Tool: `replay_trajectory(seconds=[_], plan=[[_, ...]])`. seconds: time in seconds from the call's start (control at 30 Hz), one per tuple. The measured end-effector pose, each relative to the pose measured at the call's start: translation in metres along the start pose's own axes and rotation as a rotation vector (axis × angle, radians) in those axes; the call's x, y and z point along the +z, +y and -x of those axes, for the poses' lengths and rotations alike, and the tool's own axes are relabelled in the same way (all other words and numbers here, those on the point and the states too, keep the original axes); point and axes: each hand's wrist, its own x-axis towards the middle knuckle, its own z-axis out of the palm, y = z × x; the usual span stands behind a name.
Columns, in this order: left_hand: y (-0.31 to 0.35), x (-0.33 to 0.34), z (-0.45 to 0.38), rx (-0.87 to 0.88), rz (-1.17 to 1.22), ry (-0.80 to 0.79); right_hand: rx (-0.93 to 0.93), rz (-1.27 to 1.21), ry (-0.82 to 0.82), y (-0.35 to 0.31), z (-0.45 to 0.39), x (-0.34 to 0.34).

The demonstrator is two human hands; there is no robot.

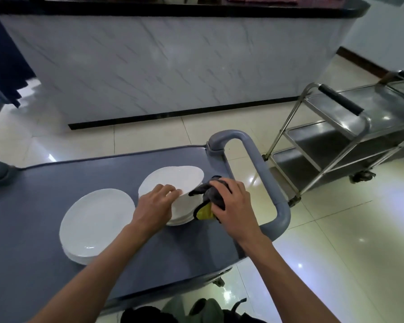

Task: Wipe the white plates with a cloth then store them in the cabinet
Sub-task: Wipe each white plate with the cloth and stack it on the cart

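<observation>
Step in hand: wiping top plate of right stack, which sits on grey cart deck near the cart handle. Top plate is tipped up, far rim raised.

Left hand: fingers curled over near rim of the tipped plate, holding it. Right hand: clamped on grey/yellow cloth, cloth touching plate's right edge.

Left stack lies flat, just beside the left forearm; wiped or not, can't tell.

To do well (judgement): keep left grip firm on rim, sweep cloth across full face, then flip for underside. Glazed plate prob. slippery.

Room: handle loop crowds right hand; little swing space that side. Deck edge near the body. Steel trolley stands apart on floor at right. Marble-look counter ahead. Cabinet not in view.
</observation>
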Motion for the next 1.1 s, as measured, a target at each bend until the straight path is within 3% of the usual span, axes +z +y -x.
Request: replay_trajectory(seconds=[0.47, 0.93, 1.1], plan=[[0.001, 0.017, 0.022, 0.087, -0.058, -0.285, 0.029, -0.093, -0.028, 0.028, 0.007, 0.006], [-0.016, 0.022, 0.036, 0.057, 0.062, -0.251, -0.035, -0.156, -0.035, 0.005, -0.009, 0.019], [-0.026, 0.020, 0.051, -0.027, 0.137, -0.117, -0.053, -0.182, -0.032, -0.019, -0.024, 0.025]])
